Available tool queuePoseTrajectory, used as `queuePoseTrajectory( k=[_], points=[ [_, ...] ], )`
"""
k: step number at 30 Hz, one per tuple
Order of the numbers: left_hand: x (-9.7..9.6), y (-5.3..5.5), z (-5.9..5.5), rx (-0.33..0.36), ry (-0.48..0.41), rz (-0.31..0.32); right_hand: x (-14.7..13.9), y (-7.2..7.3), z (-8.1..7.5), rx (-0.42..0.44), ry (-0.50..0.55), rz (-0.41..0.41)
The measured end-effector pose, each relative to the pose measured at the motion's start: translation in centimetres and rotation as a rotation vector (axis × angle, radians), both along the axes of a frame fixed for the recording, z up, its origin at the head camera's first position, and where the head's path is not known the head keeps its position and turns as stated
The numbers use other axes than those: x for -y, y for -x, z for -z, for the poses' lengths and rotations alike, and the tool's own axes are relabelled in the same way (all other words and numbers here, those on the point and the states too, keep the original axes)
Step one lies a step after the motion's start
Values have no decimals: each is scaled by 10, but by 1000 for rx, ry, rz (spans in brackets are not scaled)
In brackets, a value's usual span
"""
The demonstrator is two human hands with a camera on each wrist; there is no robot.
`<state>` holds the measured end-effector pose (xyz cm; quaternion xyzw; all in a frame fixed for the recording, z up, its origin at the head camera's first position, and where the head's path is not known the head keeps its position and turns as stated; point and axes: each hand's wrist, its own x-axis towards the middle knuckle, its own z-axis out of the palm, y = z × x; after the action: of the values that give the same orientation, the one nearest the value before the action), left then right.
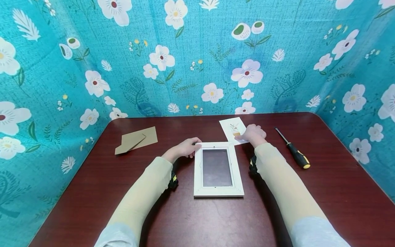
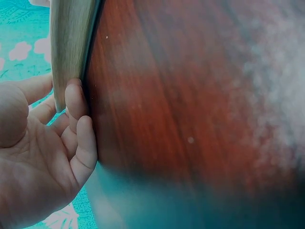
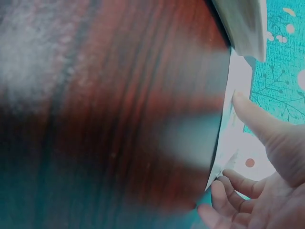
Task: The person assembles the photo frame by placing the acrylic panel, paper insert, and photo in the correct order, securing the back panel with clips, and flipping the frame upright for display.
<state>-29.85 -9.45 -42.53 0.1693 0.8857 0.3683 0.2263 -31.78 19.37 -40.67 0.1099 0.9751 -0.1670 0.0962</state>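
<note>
A white picture frame lies on the table, a greyish pane within its border. At its upper left corner my left hand grips the edge; in the left wrist view, thumb and fingers bracket the frame's side. Just beyond the frame's upper right corner is a white card printed with a potted plant. My right hand holds that card by its right side. Seen from the right wrist, the thumb lies on the card and the curled fingers meet its edge.
A brown backing board with a flap lies at the back left. On the right rests a screwdriver with a black and yellow handle. A floral teal curtain hangs behind the dark red table.
</note>
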Motion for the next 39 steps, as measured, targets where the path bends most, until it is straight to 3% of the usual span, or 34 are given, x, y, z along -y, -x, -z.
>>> queuePoseTrajectory(
  k=[6, 21, 39],
  points=[
    [0, 0, 0, 5, -5, 4, -3, 0, -1, 15, 7, 17],
    [-1, 1, 0, 6, 0, 4, -4, -3, -2, 5, 137, 45],
    [-1, 3, 1, 21, 0, -6, -5, 5, 6, -35, 156, 47]
  ],
)
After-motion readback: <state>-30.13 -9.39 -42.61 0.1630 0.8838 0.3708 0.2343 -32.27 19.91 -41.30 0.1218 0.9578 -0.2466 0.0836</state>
